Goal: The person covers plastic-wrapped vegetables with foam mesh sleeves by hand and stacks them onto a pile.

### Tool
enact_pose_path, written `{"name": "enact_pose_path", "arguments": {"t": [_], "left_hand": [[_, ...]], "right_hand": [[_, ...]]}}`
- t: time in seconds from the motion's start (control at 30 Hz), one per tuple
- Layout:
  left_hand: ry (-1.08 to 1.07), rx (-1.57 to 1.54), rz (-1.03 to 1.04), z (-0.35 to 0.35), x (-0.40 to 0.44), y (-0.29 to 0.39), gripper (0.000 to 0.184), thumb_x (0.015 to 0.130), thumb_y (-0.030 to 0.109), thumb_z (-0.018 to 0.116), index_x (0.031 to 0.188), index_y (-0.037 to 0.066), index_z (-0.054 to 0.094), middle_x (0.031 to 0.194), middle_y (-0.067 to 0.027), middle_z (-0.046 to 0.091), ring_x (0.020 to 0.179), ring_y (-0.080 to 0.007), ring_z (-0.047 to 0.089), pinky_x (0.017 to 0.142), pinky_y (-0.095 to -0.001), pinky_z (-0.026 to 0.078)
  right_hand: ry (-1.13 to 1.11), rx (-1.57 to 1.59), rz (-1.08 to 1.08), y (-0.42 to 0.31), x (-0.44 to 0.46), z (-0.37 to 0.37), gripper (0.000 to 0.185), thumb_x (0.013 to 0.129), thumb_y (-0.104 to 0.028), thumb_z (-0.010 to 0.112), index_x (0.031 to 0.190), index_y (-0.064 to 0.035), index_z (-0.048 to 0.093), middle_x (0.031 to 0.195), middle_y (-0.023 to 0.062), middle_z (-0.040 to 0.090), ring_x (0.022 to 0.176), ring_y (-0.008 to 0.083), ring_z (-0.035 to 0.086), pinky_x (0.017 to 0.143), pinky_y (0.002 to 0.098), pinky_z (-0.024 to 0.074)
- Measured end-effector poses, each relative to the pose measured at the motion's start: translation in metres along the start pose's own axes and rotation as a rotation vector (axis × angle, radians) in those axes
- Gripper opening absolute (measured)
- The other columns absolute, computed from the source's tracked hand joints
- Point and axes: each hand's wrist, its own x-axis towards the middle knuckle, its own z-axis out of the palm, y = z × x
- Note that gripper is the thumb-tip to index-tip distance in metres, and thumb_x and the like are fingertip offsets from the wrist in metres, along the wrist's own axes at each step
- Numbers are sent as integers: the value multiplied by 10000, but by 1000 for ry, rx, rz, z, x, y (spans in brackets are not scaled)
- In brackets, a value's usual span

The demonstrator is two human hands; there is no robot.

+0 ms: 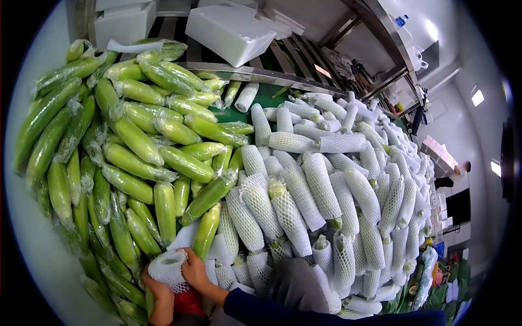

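While the left hand and right hand hold a white, tubular foam-mesh sleeve, plastic-wrapped long green vegetables lie heaped beside white-netted cylindrical vegetables.

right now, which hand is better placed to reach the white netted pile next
Probably the right hand: it is nearer the netted pile, while the left hand is beside the film-wrapped green vegetables. Both hold a white foam net, though.

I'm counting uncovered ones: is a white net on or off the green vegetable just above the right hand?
Off, where it shows: the vegetable is smooth green, without mesh. Its end at the right hand is hidden.
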Motion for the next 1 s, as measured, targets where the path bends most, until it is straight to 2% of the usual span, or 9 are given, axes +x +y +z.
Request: {"name": "enact_pose_path", "arguments": {"t": [0.07, 0.17, 0.27, 0.4, 0.53, 0.7, 0.77, 0.8, 1.0], "left_hand": [[11, 203, 50, 5, 0, 0, 281, 994, 221, 456, 1091, 20, 626, 1033, -89, 658, 888, -221, 655, 781, -367, 532], [-80, -386, -97, -15, 24, -48, 460, 1043, 333, 358, 1334, 0, 483, 1247, -163, 591, 1111, -313, 597, 959, -434, 500], [-263, 212, 370, -35, 29, -82, 373, 1013, 231, 451, 1292, -9, 506, 1270, -169, 584, 1102, -303, 600, 949, -413, 510], [-333, 308, 311, -28, 21, -72, 288, 994, 138, 491, 1227, -22, 546, 1260, -139, 599, 1101, -272, 592, 956, -369, 499], [-212, -77, -152, -21, -24, -1, 449, 1031, 217, 456, 1439, 34, 419, 1380, -129, 523, 1239, -272, 515, 1057, -379, 412], [-407, -324, -181, -3, -58, 52, 405, 990, 251, 496, 1337, 41, 497, 1251, -142, 585, 1132, -258, 574, 967, -390, 471], [-381, -286, -147, -11, -46, 43, 388, 973, 232, 517, 1310, 41, 512, 1217, -141, 596, 1102, -255, 584, 948, -392, 480], [-375, -273, -128, -15, -42, 37, 379, 965, 223, 528, 1297, 40, 519, 1200, -141, 601, 1087, -254, 590, 938, -393, 485], [-384, -199, 241, -8, -30, 32, 331, 913, 167, 593, 1217, 38, 564, 1098, -138, 634, 997, -246, 621, 881, -400, 512]], "right_hand": [[-54, 101, 41, -27, -3, -10, 331, 1027, -296, 502, 1212, -39, 600, 861, 107, 652, 817, 141, 574, 741, 306, 475], [-79, 228, -21, -59, -10, -14, 342, 1044, -292, 458, 1240, -53, 603, 827, 103, 622, 771, 135, 562, 719, 298, 474], [-86, 68, -125, -54, 1, -29, 329, 1037, -259, 467, 1284, -84, 596, 910, 157, 652, 789, 213, 627, 736, 322, 490], [-18, -108, -294, -24, 7, -21, 311, 1008, -218, 505, 1266, -74, 601, 1070, 246, 652, 920, 427, 634, 785, 423, 516], [-91, -9, -421, -73, -24, -10, 316, 985, -222, 542, 1246, -49, 593, 1132, 243, 629, 915, 425, 646, 766, 431, 539], [-310, -277, -625, -212, -63, -47, 296, 955, -271, 557, 1145, -63, 647, 1093, 236, 644, 765, 372, 680, 580, 431, 549], [-455, -199, -482, -180, -38, -44, 367, 984, -358, 525, 1142, -60, 670, 990, 226, 681, 835, 355, 690, 693, 420, 552], [-631, 60, -99, -136, -18, -28, 453, 1013, -446, 465, 1179, -79, 672, 931, 215, 699, 885, 335, 694, 791, 382, 536], [-683, 475, 125, -88, -28, -50, 636, 1056, -492, 297, 1429, 2, 439, 1334, 113, 572, 1220, 200, 519, 1071, 284, 337]]}}
